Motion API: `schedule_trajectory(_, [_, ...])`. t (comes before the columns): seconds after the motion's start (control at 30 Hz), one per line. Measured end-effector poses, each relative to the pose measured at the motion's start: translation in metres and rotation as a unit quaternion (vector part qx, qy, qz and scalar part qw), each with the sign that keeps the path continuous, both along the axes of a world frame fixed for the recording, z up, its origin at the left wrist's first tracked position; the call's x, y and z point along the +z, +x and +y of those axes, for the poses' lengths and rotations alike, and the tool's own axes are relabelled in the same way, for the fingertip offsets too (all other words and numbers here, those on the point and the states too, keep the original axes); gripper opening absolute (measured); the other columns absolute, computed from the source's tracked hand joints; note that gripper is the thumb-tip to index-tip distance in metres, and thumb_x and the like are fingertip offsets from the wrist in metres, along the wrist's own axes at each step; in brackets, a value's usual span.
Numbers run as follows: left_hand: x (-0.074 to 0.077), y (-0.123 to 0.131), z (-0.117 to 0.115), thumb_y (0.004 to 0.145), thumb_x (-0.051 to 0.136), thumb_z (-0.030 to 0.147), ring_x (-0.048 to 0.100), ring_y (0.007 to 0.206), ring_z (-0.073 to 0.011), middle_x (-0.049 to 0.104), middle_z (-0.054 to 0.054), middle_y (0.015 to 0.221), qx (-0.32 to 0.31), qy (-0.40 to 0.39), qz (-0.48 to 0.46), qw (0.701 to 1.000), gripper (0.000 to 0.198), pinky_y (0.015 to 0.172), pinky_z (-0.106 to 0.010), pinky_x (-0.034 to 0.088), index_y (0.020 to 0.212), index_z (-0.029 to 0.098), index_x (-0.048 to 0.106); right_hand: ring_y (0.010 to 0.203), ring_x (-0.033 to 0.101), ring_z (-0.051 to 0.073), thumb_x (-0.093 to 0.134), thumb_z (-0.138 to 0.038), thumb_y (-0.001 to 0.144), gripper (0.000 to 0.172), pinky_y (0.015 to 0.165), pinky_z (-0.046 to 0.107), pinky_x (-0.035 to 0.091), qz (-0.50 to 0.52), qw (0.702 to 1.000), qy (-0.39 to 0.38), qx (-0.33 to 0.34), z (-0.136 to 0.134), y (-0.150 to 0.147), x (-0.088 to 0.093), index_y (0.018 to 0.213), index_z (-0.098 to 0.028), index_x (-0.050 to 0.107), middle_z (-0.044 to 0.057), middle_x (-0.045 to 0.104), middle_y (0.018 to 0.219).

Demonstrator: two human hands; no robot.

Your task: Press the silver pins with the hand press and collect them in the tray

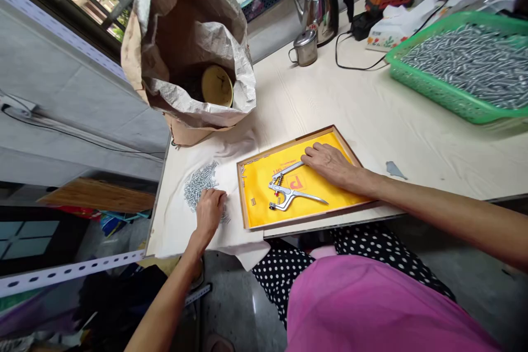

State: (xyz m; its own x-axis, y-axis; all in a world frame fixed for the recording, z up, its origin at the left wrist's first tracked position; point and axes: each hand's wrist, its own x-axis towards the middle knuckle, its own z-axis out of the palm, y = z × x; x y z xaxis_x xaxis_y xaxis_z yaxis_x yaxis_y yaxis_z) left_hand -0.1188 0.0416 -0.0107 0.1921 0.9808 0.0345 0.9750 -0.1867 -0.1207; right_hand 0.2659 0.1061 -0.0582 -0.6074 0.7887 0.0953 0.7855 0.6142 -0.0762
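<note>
Silver spring-loaded pliers (281, 193) lie in a shallow tray (306, 221) lined with yellow sheet, their handles spread apart. My right hand (330, 164) is closed on the end of the upper handle, resting over the tray's right half. Left of the tray, my left hand (209, 210) is at the edge of a pile of small silver metal pins (199, 182) on a white cloth (175, 220). Its fingers are curled together; whether a pin is between them is hidden. A few small metal pieces (253, 202) lie along the tray's left side.
A large open paper sack (185, 115) with a yellow bowl (216, 86) inside stands at the back left. A green basket (437, 100) full of metal pieces is on the right. A kettle (322, 8), metal cup (306, 48) and black cable (358, 68) sit behind.
</note>
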Motion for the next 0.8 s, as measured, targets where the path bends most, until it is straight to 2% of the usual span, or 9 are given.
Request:
schedule_trajectory(0.07, [0.0,0.014,-0.006,0.097,0.053,0.027,0.062,0.092,-0.0273,0.072,-0.01,0.09,0.014,0.025,-0.077,0.997,0.023,0.081,-0.037,0.049,0.093,0.019,0.074,0.091,0.05,0.025,0.046,-0.012,0.099,0.022,0.071,0.034,0.029,0.006,1.0,-0.006,-0.016,-0.004,-0.001,0.007,0.102,-0.016,0.067,0.012,0.064,0.098])
schedule_trajectory(0.17, [0.0,0.041,-0.017,0.096,0.055,0.03,0.066,0.084,-0.0236,0.073,-0.008,0.089,0.033,0.007,-0.182,0.983,0.022,0.075,-0.034,0.05,0.09,0.02,0.073,0.093,0.051,0.025,0.048,-0.018,0.1,0.019,0.073,0.035,0.03,0.041,0.999,0.002,-0.028,-0.02,-0.003,0.016,0.1,-0.015,0.067,0.013,0.065,0.1])
schedule_trajectory(0.3, [-0.006,0.075,-0.021,0.095,0.057,0.029,0.069,0.078,-0.0201,0.075,-0.006,0.089,0.031,-0.024,-0.274,0.961,0.019,0.071,-0.03,0.052,0.088,0.02,0.072,0.09,0.056,0.023,0.057,-0.038,0.1,0.025,0.075,0.035,0.033,0.088,0.993,-0.066,0.035,-0.052,-0.012,0.013,0.096,-0.016,0.067,0.01,0.066,0.095])
schedule_trajectory(0.4, [-0.019,0.091,-0.018,0.097,0.055,0.026,0.069,0.084,-0.0208,0.074,-0.007,0.091,-0.029,-0.031,-0.262,0.964,0.019,0.077,-0.031,0.054,0.091,0.019,0.071,0.086,0.059,0.021,0.062,-0.034,0.097,0.022,0.071,0.033,0.034,0.085,0.99,-0.11,0.033,-0.066,-0.021,0.001,0.109,-0.015,0.065,0.011,0.068,0.101])
schedule_trajectory(0.5, [-0.03,0.096,-0.015,0.098,0.051,0.022,0.066,0.089,-0.0232,0.072,-0.01,0.092,-0.092,-0.05,-0.193,0.976,0.02,0.083,-0.035,0.054,0.094,0.018,0.071,0.076,0.059,0.018,0.052,-0.022,0.099,0.017,0.062,0.032,0.029,0.076,0.989,-0.123,0.003,-0.066,-0.024,-0.006,0.11,-0.015,0.063,0.01,0.068,0.097])
schedule_trajectory(0.6, [-0.03,0.095,-0.014,0.097,0.048,0.018,0.065,0.092,-0.0247,0.071,-0.011,0.094,-0.102,-0.081,-0.174,0.976,0.023,0.084,-0.037,0.053,0.096,0.019,0.071,0.074,0.057,0.018,0.045,-0.013,0.098,0.019,0.058,0.034,0.023,0.073,0.991,-0.112,0.012,-0.058,-0.016,-0.003,0.104,-0.016,0.062,0.009,0.068,0.093])
schedule_trajectory(0.7, [-0.022,0.1,-0.013,0.092,0.056,0.022,0.066,0.087,-0.0233,0.073,-0.01,0.092,-0.017,-0.096,-0.281,0.955,0.018,0.082,-0.036,0.053,0.091,0.019,0.073,0.077,0.055,0.018,0.044,-0.008,0.096,0.019,0.059,0.035,0.021,0.073,0.993,-0.087,0.04,-0.054,-0.004,0.005,0.099,-0.017,0.061,0.009,0.068,0.093])
schedule_trajectory(0.73, [-0.019,0.105,-0.012,0.09,0.061,0.027,0.066,0.082,-0.0218,0.074,-0.009,0.089,0.033,-0.109,-0.337,0.935,0.016,0.078,-0.035,0.054,0.089,0.018,0.074,0.078,0.055,0.018,0.044,-0.008,0.096,0.02,0.059,0.035,0.021,0.076,0.993,-0.078,0.047,-0.053,0.0,0.006,0.097,-0.018,0.061,0.008,0.067,0.093])
schedule_trajectory(0.8, [-0.014,0.118,-0.011,0.083,0.071,0.04,0.063,0.067,-0.0177,0.072,-0.007,0.079,0.133,-0.158,-0.448,0.87,0.025,0.065,-0.03,0.052,0.087,0.016,0.075,0.08,0.054,0.018,0.043,-0.009,0.098,0.02,0.06,0.035,0.021,0.08,0.993,-0.064,0.052,-0.054,0.006,0.007,0.096,-0.018,0.061,0.008,0.067,0.092])
